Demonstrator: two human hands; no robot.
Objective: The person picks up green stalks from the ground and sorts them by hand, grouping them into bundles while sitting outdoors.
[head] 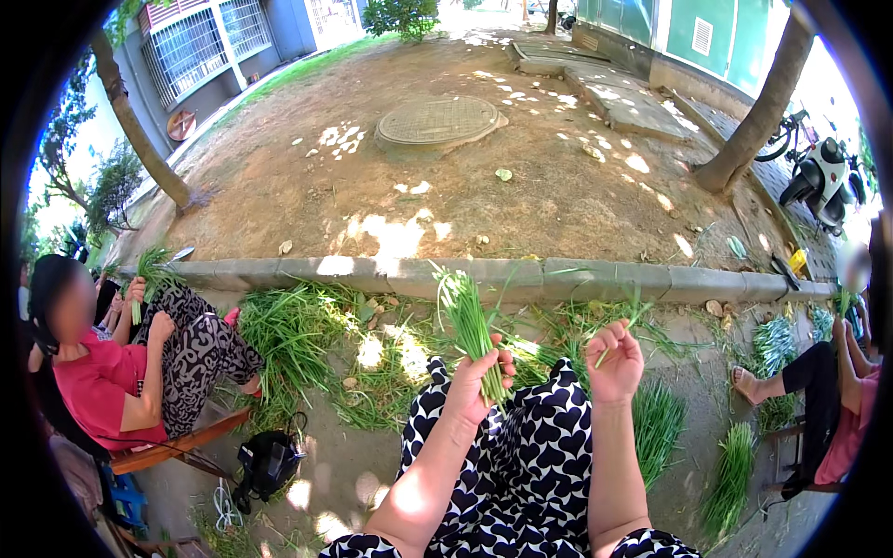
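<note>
A bunch of long green stalks with pale budded tips, likely garlic chives (464, 307), stands upright in my left hand (478, 380) above my lap. Its fingers wrap around the lower part of the stems. To the right, my right hand (615, 363) is raised and pinches a thin green stalk (631, 314) between thumb and fingers. Below both hands are my knees in heart-patterned cloth (537, 474). Beside my right forearm, a pile of green stalks (656, 425) lies on the ground.
A stone curb (481, 275) crosses ahead, with loose greens (286, 335) heaped along it on the left. A seated person (118, 390) at left holds greens; another person (848, 418) sits at right. A black bag (268, 464) lies at lower left. Another bundle (729, 474) lies at right.
</note>
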